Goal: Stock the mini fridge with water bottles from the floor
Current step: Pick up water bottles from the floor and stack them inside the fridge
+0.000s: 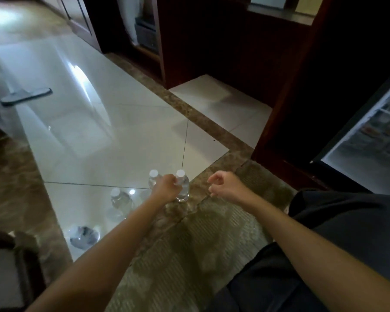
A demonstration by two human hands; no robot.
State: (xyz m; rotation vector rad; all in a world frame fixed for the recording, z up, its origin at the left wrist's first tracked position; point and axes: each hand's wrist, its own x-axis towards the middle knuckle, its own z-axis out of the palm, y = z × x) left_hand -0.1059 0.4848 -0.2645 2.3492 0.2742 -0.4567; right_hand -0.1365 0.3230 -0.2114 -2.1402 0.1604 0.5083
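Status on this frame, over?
Left hand grips upright bottle at neck. Right hand empty, loosely curled. Mini fridge open, far right; nothing blocking.

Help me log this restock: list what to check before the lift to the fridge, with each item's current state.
1. Left hand grips the bottle just below its cap: ok.
2. Bottle upright: ok.
3. Right hand free, holding nothing: ok.
4. Mini fridge open: ok.
5. Free shelf space inside: cannot tell, too blurred.
6. Neighbouring bottle clear of the gripping hand: cannot tell, it stands right behind the hand.
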